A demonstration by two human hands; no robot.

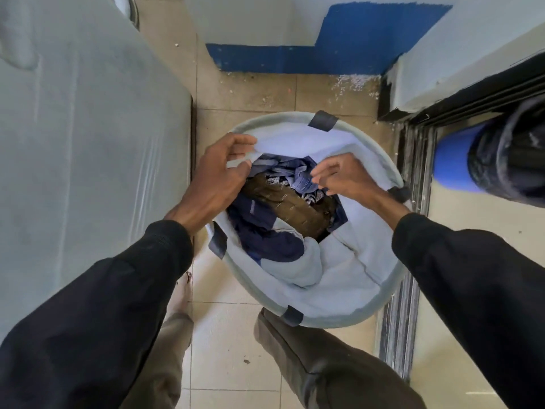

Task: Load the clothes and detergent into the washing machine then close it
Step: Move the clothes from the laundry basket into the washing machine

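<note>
Down on the tiled floor [250,93], right below the head: round basket [277,119] with a pale rim and dark tabs. Stands just to the right of the washing machine [88,143], close by; cannot tell if touching. Holds the clothes [283,211] in a heap at its middle: dark blue piece [262,234] in front, brown piece [306,216] behind it, light blue striped piece [298,175] at the back. White cloth [339,276] all around the heap, lying up the inside of the basket.

Left hand [215,184] over the left rim. Pinches the far edge of the white cloth between thumb and bent fingers. Right hand [345,178] over the right side of the heap, a bit blurred. Fingers loosely bent and spread, holding nothing, tips just by the light blue striped piece; cannot tell if touching. Black sleeves [88,305] on both arms.

Two legs in grey-brown trousers [324,373] at the bottom, right leg up against the near rim of the basket.

Off to the right, past a dark door track [398,320]: blue barrel [451,163] with a black cover [507,154] on it. At the back, low on the white wall, a blue painted strip [280,59]. White crumbs [354,84] on the floor below it.
</note>
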